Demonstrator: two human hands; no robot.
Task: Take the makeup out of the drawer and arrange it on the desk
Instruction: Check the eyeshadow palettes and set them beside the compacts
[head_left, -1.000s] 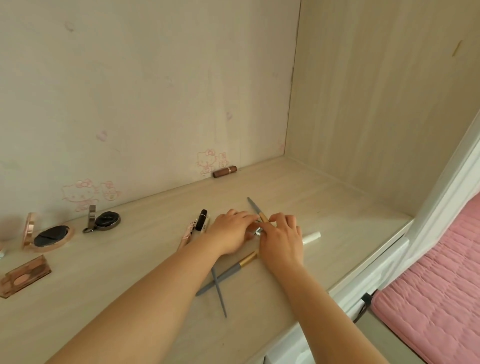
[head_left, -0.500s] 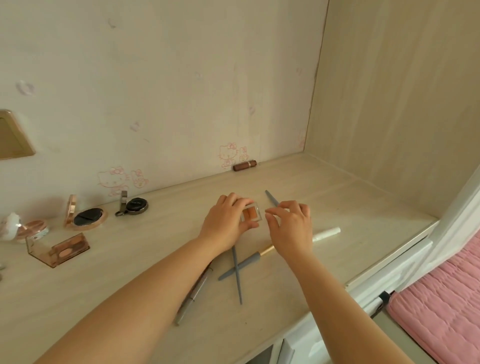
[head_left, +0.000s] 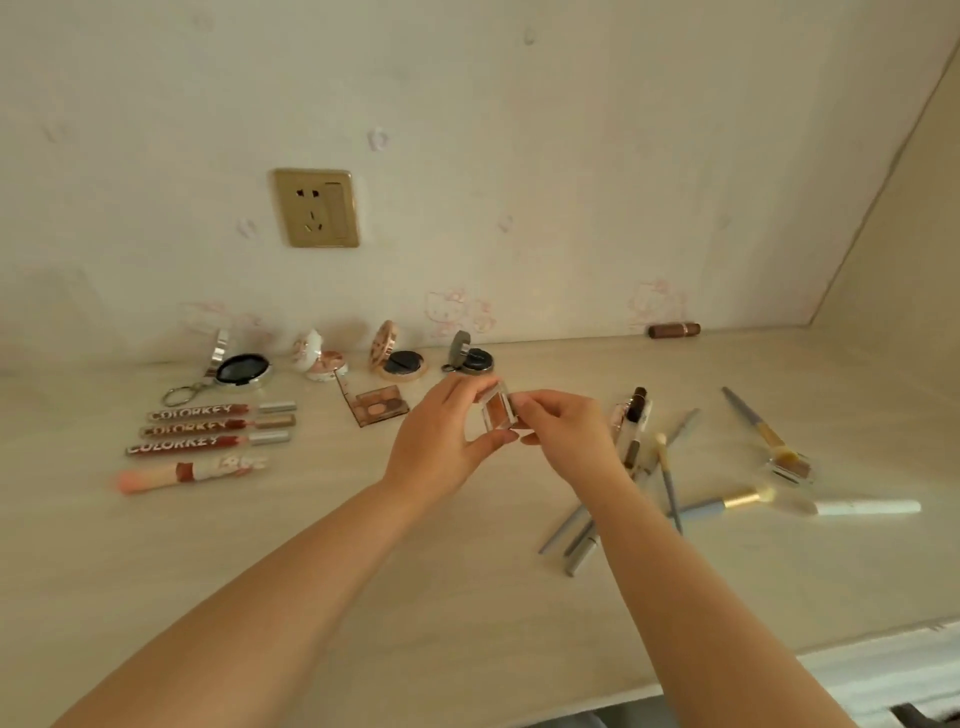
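both bare forearms reach forward over the pale wood-grain desk (head_left: 467, 597) and meet near its middle, where the two hands hold a small square clear-cased compact with an orange-brown pan (head_left: 500, 413) lifted just above the surface. the left hand (head_left: 441, 447) has its fingers curled over the top edge of the case and its thumb pressed under the lower edge, back of the hand facing the camera. the right hand (head_left: 566, 434) pinches the case's right side between thumb and fingertips, wrist bent slightly inward.

left of the hands, three labelled lip gloss tubes with silver caps (head_left: 218, 428) lie side by side in a neat row, with a pink and white tube (head_left: 189, 473) below them. behind these, along the wall, stand a round silver compact with a keyring (head_left: 239, 366), a small white and pink pot (head_left: 314, 358), a round rose-gold open compact (head_left: 397, 358) and a small dark round compact (head_left: 470, 358). an open rectangular eyeshadow palette with brown shades (head_left: 376, 405) lies just left of the left hand.

right of the hands, grey-handled makeup brushes (head_left: 670, 483) lie loosely crossed with a white pencil-shaped stick (head_left: 865, 506), a dark-capped tube (head_left: 636, 405) and another small clear compact (head_left: 792, 465). a brown lipstick tube (head_left: 674, 330) lies against the wall, well apart. a gold wall socket (head_left: 317, 208) sits above.
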